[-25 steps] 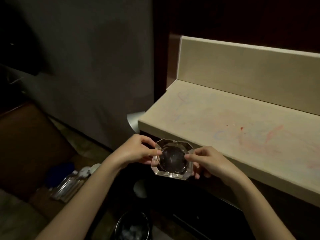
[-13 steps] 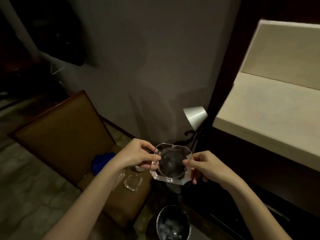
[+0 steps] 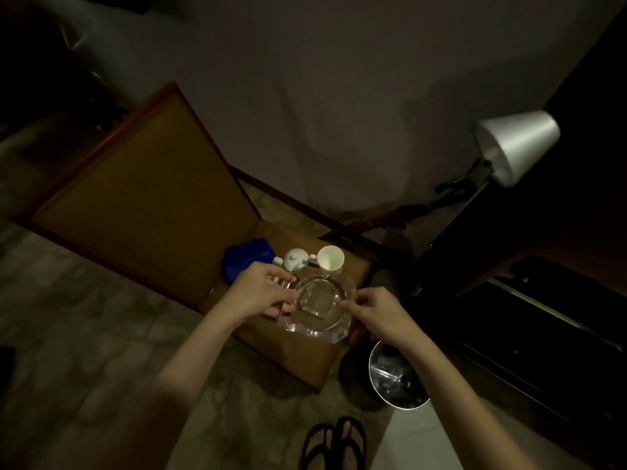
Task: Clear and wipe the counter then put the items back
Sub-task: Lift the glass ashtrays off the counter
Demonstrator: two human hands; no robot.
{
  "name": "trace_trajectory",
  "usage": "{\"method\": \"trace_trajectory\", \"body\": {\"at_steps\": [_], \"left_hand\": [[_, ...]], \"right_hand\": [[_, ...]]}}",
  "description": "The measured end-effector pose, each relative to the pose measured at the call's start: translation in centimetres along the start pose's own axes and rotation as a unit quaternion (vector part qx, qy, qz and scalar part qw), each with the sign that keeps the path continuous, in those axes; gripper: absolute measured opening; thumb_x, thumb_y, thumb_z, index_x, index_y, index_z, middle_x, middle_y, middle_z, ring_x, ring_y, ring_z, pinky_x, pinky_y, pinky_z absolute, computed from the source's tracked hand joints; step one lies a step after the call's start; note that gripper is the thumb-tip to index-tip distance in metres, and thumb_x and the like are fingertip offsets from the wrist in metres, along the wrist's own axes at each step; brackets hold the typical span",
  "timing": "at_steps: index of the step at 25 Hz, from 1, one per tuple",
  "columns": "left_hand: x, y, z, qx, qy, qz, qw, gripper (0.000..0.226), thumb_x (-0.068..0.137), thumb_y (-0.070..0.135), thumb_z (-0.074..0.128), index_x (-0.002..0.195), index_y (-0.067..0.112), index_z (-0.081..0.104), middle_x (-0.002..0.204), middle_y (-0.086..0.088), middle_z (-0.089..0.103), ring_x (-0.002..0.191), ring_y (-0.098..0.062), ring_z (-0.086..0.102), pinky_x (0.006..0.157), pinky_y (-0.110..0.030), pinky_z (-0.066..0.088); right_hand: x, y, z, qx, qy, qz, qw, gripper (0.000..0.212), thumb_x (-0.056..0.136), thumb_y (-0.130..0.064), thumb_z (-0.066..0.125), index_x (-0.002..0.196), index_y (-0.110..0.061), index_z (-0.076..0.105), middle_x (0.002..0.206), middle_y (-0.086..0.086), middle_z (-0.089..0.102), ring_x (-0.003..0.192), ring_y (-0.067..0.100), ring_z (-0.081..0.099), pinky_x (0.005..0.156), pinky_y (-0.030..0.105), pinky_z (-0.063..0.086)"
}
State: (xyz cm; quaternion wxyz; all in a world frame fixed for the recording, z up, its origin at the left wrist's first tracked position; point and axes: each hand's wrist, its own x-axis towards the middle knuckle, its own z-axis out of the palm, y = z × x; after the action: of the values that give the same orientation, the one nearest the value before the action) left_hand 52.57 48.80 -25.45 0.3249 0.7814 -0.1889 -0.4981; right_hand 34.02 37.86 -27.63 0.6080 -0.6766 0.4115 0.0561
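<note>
Glass ashtray (image 3: 318, 308), empty, pinched between left hand (image 3: 261, 291) and right hand (image 3: 375, 312); white cup (image 3: 330, 259) empty; bin (image 3: 397, 376) holds clear plastic.

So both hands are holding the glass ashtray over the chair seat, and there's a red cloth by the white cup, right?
Not quite: the head view shows the cloth is blue, not red. Otherwise yes: left hand and right hand hold the glass ashtray over the chair seat, near the white cup.

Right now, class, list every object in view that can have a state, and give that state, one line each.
Clear octagonal glass ashtray: held over the brown chair seat, gripped by both hands.
Left hand: grips the ashtray's left edge.
Right hand: pinches its right edge.
White ceramic cup: upright, looks empty.
Silver lamp shade: unlit.
Round metal bin: open, lined.
</note>
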Motion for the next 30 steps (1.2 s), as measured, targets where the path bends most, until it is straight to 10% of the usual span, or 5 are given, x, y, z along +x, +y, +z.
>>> {"method": "trace_trajectory", "body": {"at_steps": [13, 18, 27, 30], "left_hand": [[21.6, -21.8, 6.6, 0.124, 0.054, -0.091, 0.987, 0.028, 0.082, 0.007, 0.069, 0.108, 0.010, 0.060, 0.097, -0.003, 0.066, 0.090, -0.017, 0.067, 0.083, -0.033, 0.056], [26.3, -27.2, 8.6, 0.212, 0.082, -0.033, 0.973, 0.027, 0.082, 0.005, 0.069, 0.107, -0.001, 0.060, 0.098, -0.013, 0.067, 0.080, -0.018, 0.065, 0.065, -0.021, 0.053], [24.0, -23.2, 8.5, 0.372, 0.056, 0.018, 0.926, 0.018, 0.084, 0.012, 0.069, 0.100, 0.004, 0.065, 0.093, -0.007, 0.069, 0.072, -0.010, 0.059, 0.059, -0.014, 0.042], [20.3, -17.9, 7.6, 0.413, 0.076, 0.093, 0.903, 0.028, 0.084, 0.018, 0.070, 0.107, 0.005, 0.064, 0.099, -0.010, 0.069, 0.085, -0.018, 0.066, 0.074, -0.024, 0.051]], "right_hand": [[20.6, 21.1, 12.5, -0.031, -0.015, 0.156, 0.987, 0.021, 0.095, -0.027, 0.055, 0.081, -0.014, 0.063, 0.062, 0.001, 0.067, 0.050, 0.006, 0.063, 0.059, 0.023, 0.053], [24.6, 25.1, 14.1, -0.042, -0.016, 0.160, 0.986, 0.019, 0.096, -0.026, 0.054, 0.080, -0.018, 0.061, 0.063, 0.003, 0.066, 0.057, 0.012, 0.064, 0.062, 0.027, 0.052], [22.0, 21.4, 11.2, -0.215, -0.063, 0.111, 0.968, 0.032, 0.094, -0.038, 0.052, 0.068, -0.021, 0.051, 0.074, 0.000, 0.058, 0.076, 0.020, 0.062, 0.067, 0.033, 0.049], [18.7, 16.2, 7.9, -0.294, -0.015, 0.052, 0.954, 0.026, 0.094, -0.040, 0.053, 0.101, -0.016, 0.057, 0.094, 0.004, 0.063, 0.092, 0.026, 0.062, 0.073, 0.035, 0.048]]}}
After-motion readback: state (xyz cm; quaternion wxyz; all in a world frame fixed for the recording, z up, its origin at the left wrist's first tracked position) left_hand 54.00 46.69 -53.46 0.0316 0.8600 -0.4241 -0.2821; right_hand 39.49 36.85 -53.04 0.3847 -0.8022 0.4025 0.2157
